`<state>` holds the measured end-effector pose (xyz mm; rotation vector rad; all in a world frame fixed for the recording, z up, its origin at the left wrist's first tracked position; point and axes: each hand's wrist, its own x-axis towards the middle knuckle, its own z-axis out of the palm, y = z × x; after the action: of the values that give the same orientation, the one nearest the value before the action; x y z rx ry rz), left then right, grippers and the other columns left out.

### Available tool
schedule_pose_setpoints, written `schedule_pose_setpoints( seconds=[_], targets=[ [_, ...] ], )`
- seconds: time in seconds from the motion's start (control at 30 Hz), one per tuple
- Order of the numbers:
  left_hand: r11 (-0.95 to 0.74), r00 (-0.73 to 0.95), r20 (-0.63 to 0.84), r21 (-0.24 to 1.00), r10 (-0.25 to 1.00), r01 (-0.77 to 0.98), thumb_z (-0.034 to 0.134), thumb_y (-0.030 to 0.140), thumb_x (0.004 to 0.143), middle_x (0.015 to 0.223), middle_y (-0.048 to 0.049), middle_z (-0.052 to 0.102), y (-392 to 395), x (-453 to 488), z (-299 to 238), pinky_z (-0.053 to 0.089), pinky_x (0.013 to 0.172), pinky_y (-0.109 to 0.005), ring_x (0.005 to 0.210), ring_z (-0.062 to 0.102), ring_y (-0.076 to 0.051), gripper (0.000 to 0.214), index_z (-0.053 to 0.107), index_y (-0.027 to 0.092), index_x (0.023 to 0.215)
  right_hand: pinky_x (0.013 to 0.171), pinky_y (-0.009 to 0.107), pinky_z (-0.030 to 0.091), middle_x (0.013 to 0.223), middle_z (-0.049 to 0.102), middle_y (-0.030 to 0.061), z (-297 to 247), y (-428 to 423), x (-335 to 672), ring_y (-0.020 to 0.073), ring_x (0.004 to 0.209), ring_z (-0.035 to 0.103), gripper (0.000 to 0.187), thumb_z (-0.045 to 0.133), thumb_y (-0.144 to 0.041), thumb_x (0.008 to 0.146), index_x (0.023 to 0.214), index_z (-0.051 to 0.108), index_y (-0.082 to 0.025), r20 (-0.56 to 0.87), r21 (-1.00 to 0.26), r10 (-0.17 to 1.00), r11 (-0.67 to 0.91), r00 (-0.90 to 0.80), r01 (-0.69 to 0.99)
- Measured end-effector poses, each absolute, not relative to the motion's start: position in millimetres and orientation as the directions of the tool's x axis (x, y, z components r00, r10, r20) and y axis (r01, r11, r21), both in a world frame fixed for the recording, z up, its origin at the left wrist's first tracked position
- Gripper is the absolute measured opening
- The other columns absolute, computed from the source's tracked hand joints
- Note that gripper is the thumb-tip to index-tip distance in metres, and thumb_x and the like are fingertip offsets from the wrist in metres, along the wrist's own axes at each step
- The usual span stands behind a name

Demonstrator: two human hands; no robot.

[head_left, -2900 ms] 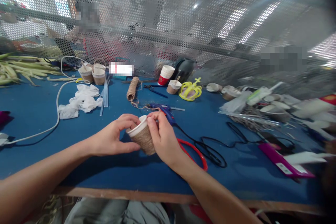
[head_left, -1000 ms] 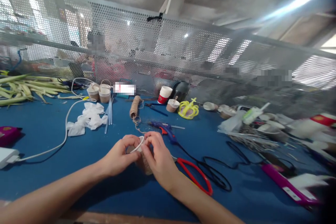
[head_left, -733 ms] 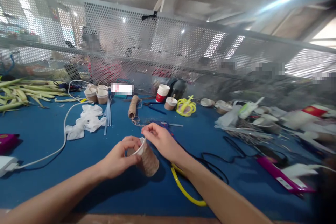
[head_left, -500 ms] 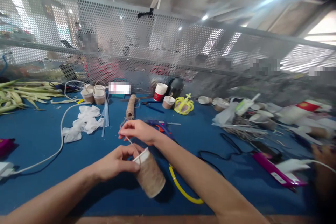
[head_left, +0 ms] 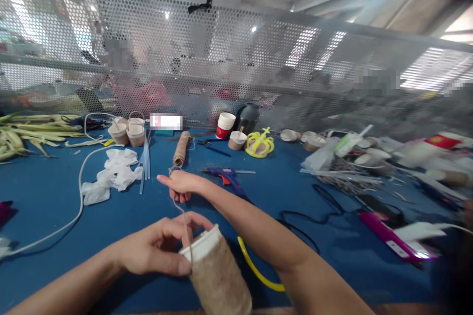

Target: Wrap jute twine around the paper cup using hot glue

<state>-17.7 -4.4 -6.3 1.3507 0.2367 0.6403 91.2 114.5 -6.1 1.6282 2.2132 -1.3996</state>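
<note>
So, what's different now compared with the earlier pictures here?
The right hand let go of the cup and moved forward-left, toward the twine roll; a strand runs to the cup. The cup came nearer the camera. The left hand kept its hold; the twine roll and glue gun stayed.

You have a twine-wrapped paper cup point(head_left: 223, 278) near the front edge of the worktop point(head_left: 48, 177), tipped so its mouth points left and toward the back edge. Its rim band shows bare white; below that, brown wrapping covers the side you see (the base barely stays in view). A thin twine strand point(head_left: 185, 229) crosses that white band and runs toward your twine spool point(head_left: 181, 149), lying on its side farther back, hollow end facing the front edge.
</note>
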Motion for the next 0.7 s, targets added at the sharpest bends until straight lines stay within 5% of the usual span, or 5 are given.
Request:
schedule_pose_setpoints(
  seconds=[0.13,0.23,0.37,0.53,0.7],
  targets=[
    [0.029,0.755,0.154,0.974,0.637,-0.223,0.064,0.028,0.074,0.117,-0.0075,0.049,6,-22,-11,0.028,0.097,-0.04,0.112,0.042,-0.024,0.019,0.055,0.014,0.066,0.05,0.029,0.049,0.066,0.063,0.0084,19,109,148,0.0149,0.052,0.06,0.063,0.027,-0.058,0.087,0.068,0.062,-0.009,-0.397,-0.491,0.878,0.042,-0.267,0.87],
    [0.003,0.71,0.112,0.987,0.695,-0.159,0.063,0.031,0.076,0.117,-0.0074,0.048,11,-21,-17,0.026,0.098,-0.042,0.113,0.041,-0.024,0.021,0.055,0.015,0.067,0.074,0.037,0.05,0.106,0.059,0.0072,26,106,202,0.0179,0.087,0.06,0.03,0.048,-0.036,0.088,0.108,0.055,-0.015,-0.264,-0.359,0.961,-0.021,-0.08,0.933],
    [-0.098,0.676,0.1,0.994,0.73,-0.041,0.06,0.035,0.077,0.118,-0.0092,0.047,14,-19,-24,0.026,0.099,-0.042,0.115,0.04,-0.025,0.024,0.052,0.015,0.067,0.08,0.039,0.048,0.117,0.054,0.0082,6,100,241,0.0188,0.095,0.057,0.026,0.049,-0.029,0.088,0.112,0.054,-0.019,-0.246,-0.254,0.969,-0.088,0.024,0.963],
    [-0.236,0.632,0.105,0.963,0.767,0.126,0.056,0.037,0.078,0.119,-0.0108,0.048,16,-18,-29,0.028,0.1,-0.037,0.115,0.042,-0.024,0.025,0.052,0.015,0.067,0.079,0.039,0.049,0.115,0.055,0.008,-22,103,241,0.019,0.095,0.057,0.027,0.05,-0.03,0.088,0.112,0.054,-0.018,-0.284,-0.318,0.958,-0.13,0.037,0.939],
    [-0.323,0.588,0.129,0.916,0.798,0.238,0.054,0.035,0.079,0.119,-0.0114,0.049,20,-19,-32,0.027,0.101,-0.038,0.116,0.042,-0.024,0.022,0.052,0.016,0.069,0.075,0.037,0.05,0.106,0.059,0.0084,-17,97,239,0.0178,0.086,0.06,0.027,0.051,-0.027,0.087,0.111,0.053,-0.014,-0.225,-0.538,0.973,-0.169,0.052,0.826]
  ],
)
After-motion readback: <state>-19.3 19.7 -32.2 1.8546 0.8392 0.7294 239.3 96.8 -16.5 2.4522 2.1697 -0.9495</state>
